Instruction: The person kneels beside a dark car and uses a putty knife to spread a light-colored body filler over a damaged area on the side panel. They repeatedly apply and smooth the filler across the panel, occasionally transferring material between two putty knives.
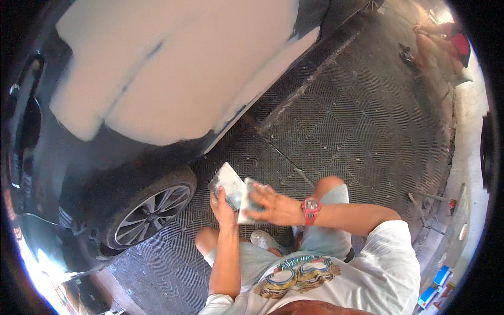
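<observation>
In front of my knees, my left hand (224, 209) grips a flat, whitish-grey rectangular piece (229, 179) with its thumb across the face. It looks like a sanding pad or folded sheet, but I cannot tell which. Just right of it, my right hand (274, 205), with a red watch on the wrist, is closed on a second pale, dusty flat pad (245, 214). The two pieces nearly touch, and the right fingers are slightly blurred. Ahead and to the left stands a dark car (89, 168) whose side carries large, smooth beige patches (178, 79).
The car's spoked wheel (152, 215) is close on my left. Dark patterned matting (346, 121) covers the floor. Another person (438, 44) sits at the far right by a pale wall. Blue boxes (434, 287) lie at the lower right, near a metal stand (430, 210).
</observation>
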A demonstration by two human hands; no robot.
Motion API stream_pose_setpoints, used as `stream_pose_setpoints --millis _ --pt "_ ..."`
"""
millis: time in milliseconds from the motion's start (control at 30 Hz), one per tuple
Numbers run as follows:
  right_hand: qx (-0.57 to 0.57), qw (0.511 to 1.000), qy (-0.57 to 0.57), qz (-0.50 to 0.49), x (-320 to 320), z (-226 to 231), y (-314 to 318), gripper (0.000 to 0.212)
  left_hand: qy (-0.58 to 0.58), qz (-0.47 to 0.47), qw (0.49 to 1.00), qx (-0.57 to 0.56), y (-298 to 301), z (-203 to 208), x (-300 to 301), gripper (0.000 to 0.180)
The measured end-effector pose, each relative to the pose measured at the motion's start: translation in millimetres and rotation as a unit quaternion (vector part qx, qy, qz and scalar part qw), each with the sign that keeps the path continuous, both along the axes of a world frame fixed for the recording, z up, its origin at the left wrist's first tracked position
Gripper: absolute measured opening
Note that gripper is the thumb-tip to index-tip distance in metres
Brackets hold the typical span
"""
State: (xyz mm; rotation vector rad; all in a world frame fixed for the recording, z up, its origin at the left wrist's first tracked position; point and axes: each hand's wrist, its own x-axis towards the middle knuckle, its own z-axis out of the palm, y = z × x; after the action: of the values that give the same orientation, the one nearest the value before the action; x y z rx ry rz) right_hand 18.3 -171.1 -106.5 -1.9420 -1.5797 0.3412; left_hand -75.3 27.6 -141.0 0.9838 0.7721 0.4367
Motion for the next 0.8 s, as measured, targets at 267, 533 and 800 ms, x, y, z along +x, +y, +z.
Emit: stream_pose_setpoints --millis 267,533,800 --pt "-0.005 0.928 0.321 -0.189 50.8 177.7 -32.9 0.07 0.093 -0.052 0.986 -0.125 -55.8 176.6 15.2 0.037" --pt "-0.063 0.708 0.681 -0.176 12.4 390.5 -67.1 0.05 0.1 0.04 0.985 0.139 -62.3 385.0 34.1 0.038" --pt "0.19 0.627 0.683 -0.323 53.0 511.8 -128.7 0.047 0.108 -0.236 0.963 -0.078 -84.8 567.8 21.0 0.045"
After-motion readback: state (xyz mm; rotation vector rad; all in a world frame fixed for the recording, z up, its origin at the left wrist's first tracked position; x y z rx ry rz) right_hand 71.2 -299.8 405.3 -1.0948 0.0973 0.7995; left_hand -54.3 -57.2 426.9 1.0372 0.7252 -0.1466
